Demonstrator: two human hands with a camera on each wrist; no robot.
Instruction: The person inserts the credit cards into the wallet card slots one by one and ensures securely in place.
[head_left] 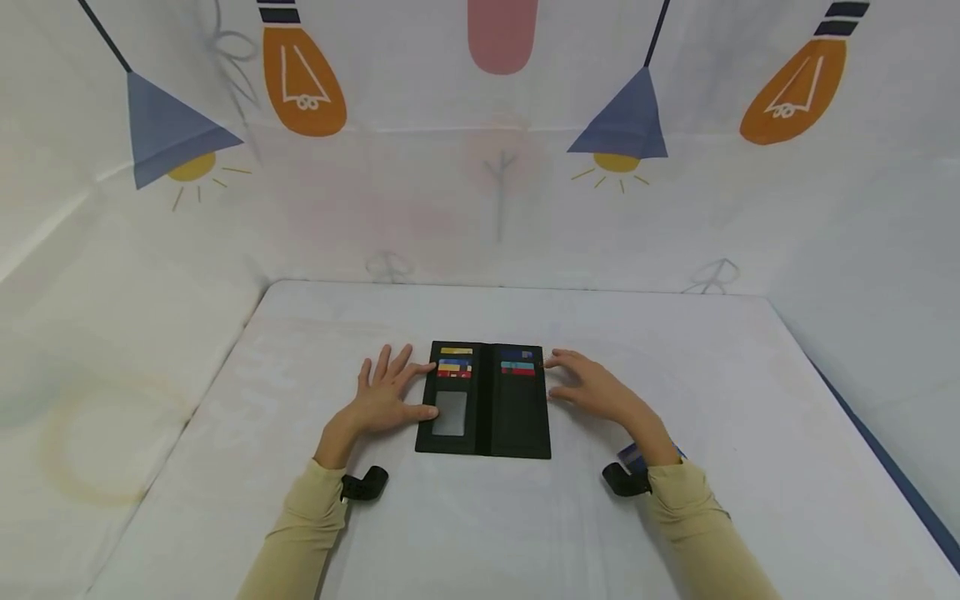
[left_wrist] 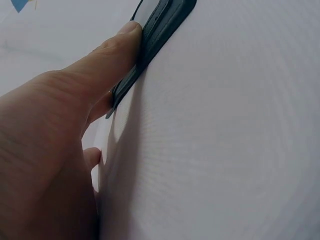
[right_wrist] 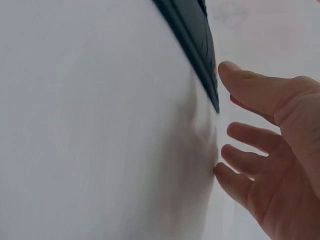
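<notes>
A black card wallet (head_left: pixel 517 417) lies unfolded on the white table, with colourful cards (head_left: pixel 455 364) in the slots of both halves and a clear window (head_left: pixel 450 414) at lower left. My left hand (head_left: pixel 381 404) is spread at its left edge, thumb and index finger extended onto the border. In the left wrist view the thumb (left_wrist: pixel 117 45) presses on the wallet's edge. Beside the right edge is my right hand (head_left: pixel 596 390), fingers relaxed and apart, nothing held. The right wrist view shows its thumb (right_wrist: pixel 250 85) just off the wallet's edge (right_wrist: pixel 192 52).
A blue card (head_left: pixel 632 457) lies on the table partly under the right wrist. Black wrist cameras (head_left: pixel 366 484) sit on both forearms. Behind the white table (head_left: pixel 480 533) hangs a pale cloth (head_left: pixel 420 200) printed with lamps and bulbs.
</notes>
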